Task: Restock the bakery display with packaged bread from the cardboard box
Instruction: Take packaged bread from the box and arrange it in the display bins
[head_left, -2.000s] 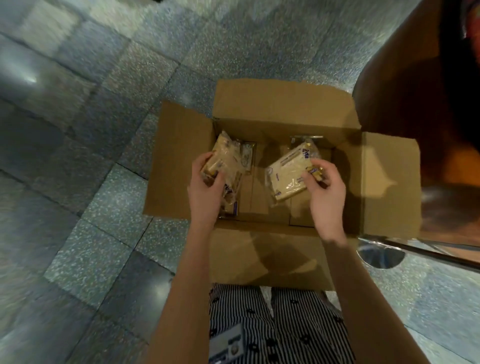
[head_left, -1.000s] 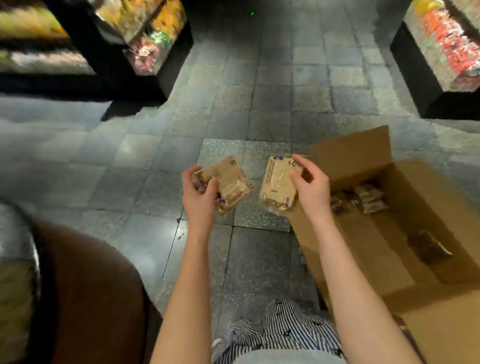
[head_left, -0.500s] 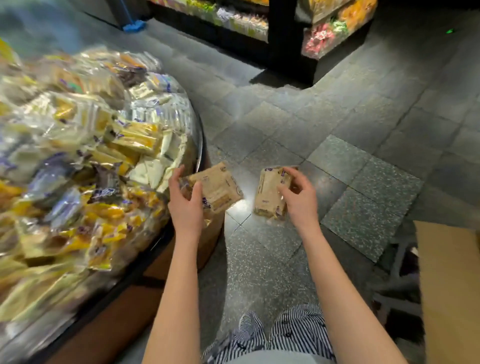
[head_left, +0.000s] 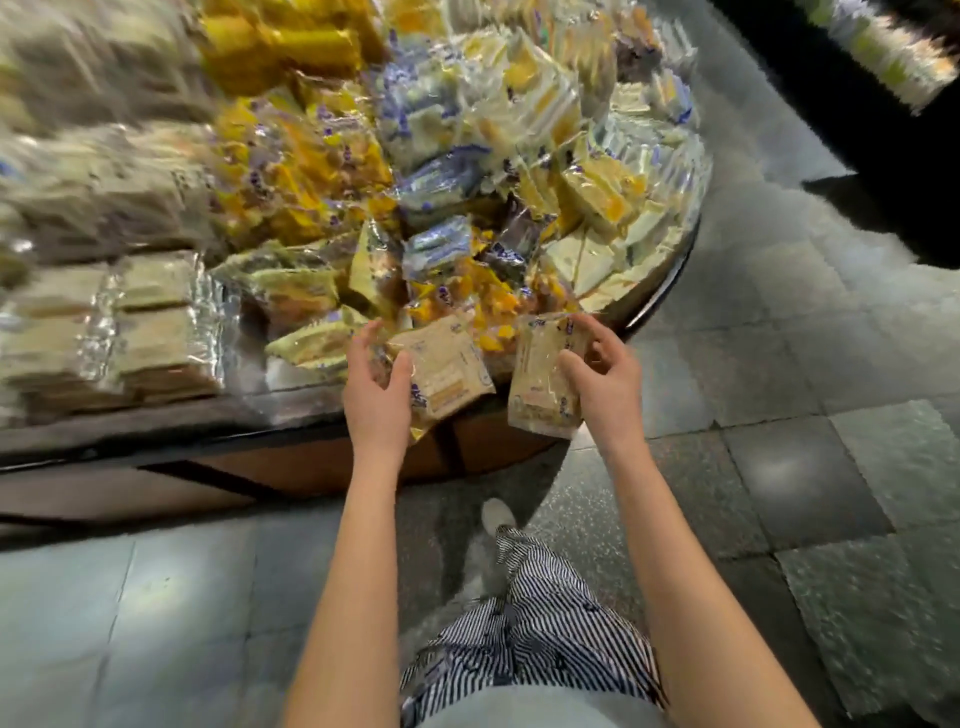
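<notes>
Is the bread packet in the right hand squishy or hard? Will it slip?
Probably squishy and light: the right hand holds the bread packet by one side, one-handed. Its shiny plastic wrap may be slippery.

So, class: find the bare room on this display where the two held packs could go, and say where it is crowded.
One bare patch shows: the shiny strip at the near edge of the display, between the stacked packs and the left hand. Beyond it the heap is crowded throughout, so packs there would lie on others.
</notes>
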